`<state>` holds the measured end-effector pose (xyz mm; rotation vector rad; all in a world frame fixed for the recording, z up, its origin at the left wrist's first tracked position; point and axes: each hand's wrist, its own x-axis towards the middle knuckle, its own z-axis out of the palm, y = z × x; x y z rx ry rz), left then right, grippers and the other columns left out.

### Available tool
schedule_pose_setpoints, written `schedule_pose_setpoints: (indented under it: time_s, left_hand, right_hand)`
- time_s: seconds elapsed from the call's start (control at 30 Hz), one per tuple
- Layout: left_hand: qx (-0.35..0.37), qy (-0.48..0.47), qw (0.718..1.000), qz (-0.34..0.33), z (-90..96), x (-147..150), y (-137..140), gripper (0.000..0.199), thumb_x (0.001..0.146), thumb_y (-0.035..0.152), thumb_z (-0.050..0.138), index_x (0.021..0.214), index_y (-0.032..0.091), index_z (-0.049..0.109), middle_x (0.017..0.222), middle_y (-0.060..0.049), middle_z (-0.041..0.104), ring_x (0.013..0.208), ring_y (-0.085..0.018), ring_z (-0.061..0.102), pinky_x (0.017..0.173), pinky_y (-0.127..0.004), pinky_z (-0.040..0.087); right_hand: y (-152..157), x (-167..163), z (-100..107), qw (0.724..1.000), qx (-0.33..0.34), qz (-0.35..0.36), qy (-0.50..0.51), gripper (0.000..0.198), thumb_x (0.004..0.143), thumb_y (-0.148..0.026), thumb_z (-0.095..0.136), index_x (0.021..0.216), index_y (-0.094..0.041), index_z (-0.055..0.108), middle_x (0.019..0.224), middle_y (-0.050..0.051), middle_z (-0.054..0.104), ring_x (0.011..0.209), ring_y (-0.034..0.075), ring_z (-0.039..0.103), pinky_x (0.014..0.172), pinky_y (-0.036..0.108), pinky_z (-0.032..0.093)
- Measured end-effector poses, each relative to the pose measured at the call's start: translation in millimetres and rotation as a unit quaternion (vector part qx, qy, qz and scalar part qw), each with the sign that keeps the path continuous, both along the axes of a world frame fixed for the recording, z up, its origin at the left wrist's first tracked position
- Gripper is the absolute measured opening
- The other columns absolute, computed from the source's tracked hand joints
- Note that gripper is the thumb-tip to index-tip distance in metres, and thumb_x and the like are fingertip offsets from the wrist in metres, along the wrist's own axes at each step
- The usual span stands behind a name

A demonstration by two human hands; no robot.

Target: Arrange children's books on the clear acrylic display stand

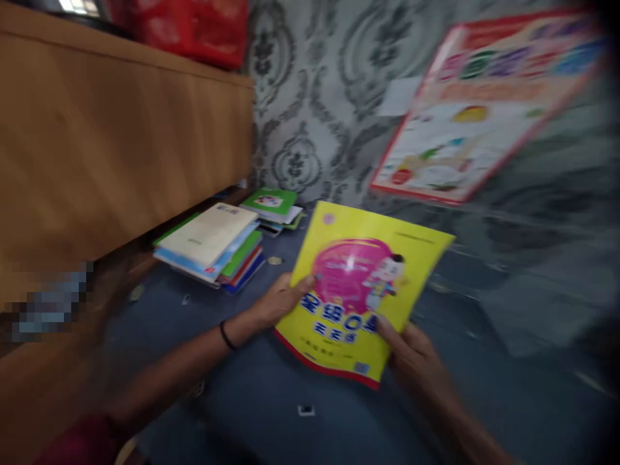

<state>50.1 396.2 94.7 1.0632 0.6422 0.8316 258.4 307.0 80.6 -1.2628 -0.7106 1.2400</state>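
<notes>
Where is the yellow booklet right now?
In the head view, the yellow booklet is right of centre, held by the left hand and the right hand, with stacked books to its left.

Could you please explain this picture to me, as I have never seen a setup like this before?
There is no machine here: a camera worn on a person's head looks forward and down at their own bare hands. This single, somewhat blurred view comes from it. The left hand grips the left edge of a yellow paper booklet with a pink round design, and the right hand grips its lower right side. Beyond, on the dark blue-grey surface, lie a stack of books topped by a cream cover and a smaller pile topped by a green one.
</notes>
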Motion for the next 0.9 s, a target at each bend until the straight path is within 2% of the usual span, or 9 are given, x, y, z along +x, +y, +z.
schedule_pose_setpoints:
  time_s: [0.1,0.2,0.37,0.5,0.6,0.77,0.9]
  left_hand:
    - [0.025,-0.005,1.0,0.008,3.9,7,17,0.08,0.052,0.082,0.08,0.091,0.013,0.073,0.077,-0.012,0.077,0.064,-0.024,0.073,0.061,-0.031,0.058]
    - [0.054,-0.002,0.999,0.004,2.2,14,33,0.076,0.048,0.075,0.087,0.09,0.013,0.072,0.076,-0.011,0.078,0.067,-0.027,0.074,0.061,-0.032,0.059]
    - [0.08,-0.021,0.996,-0.017,-2.7,15,44,0.066,0.053,0.063,0.092,0.091,0.012,0.072,0.077,-0.009,0.078,0.062,-0.024,0.074,0.061,-0.032,0.06]
    - [0.071,-0.009,0.995,-0.075,-4.6,11,40,0.057,0.059,0.049,0.094,0.097,0.013,0.073,0.086,-0.011,0.08,0.071,-0.025,0.076,0.069,-0.034,0.061]
    - [0.064,0.0,0.994,-0.092,-7.3,8,35,0.052,0.065,0.04,0.092,0.105,0.014,0.072,0.096,-0.012,0.08,0.081,-0.026,0.077,0.077,-0.037,0.062]
    - [0.066,0.008,0.993,-0.098,-14.7,6,33,0.061,0.069,0.042,0.09,0.119,0.013,0.07,0.102,-0.013,0.079,0.085,-0.028,0.077,0.079,-0.04,0.063]
    - [0.073,0.001,0.992,-0.098,-18.2,7,32,0.059,0.07,0.044,0.089,0.116,0.012,0.071,0.1,-0.014,0.079,0.084,-0.029,0.077,0.079,-0.04,0.062]
  right_hand:
    - [13,4,21,0.999,0.04,0.019,-0.013,0.059,0.055,-0.058,0.092,0.093,-0.015,0.077,0.086,0.012,0.08,0.08,0.032,0.077,0.074,0.045,0.064]
    - [21,14,25,0.994,0.085,0.056,-0.025,0.054,0.067,-0.058,0.086,0.099,-0.015,0.077,0.092,0.011,0.08,0.086,0.03,0.077,0.076,0.041,0.064]
    - [27,26,14,0.984,0.13,0.11,-0.06,0.05,0.071,-0.06,0.084,0.099,-0.019,0.078,0.092,0.009,0.081,0.088,0.028,0.077,0.079,0.042,0.064]
    - [25,28,9,0.98,0.138,0.128,-0.061,0.052,0.078,-0.064,0.077,0.105,-0.019,0.077,0.095,0.009,0.08,0.085,0.026,0.077,0.081,0.043,0.063]
    - [22,28,6,0.977,0.135,0.154,-0.065,0.048,0.082,-0.059,0.076,0.109,-0.019,0.077,0.1,0.01,0.08,0.085,0.024,0.077,0.081,0.041,0.063]
    - [20,26,-14,0.976,0.116,0.174,-0.057,0.047,0.08,-0.055,0.08,0.112,-0.02,0.078,0.105,0.011,0.079,0.087,0.025,0.077,0.084,0.045,0.063]
    - [18,22,-31,0.981,0.1,0.154,-0.058,0.052,0.073,-0.058,0.084,0.106,-0.018,0.08,0.101,0.012,0.08,0.091,0.031,0.077,0.09,0.053,0.06]
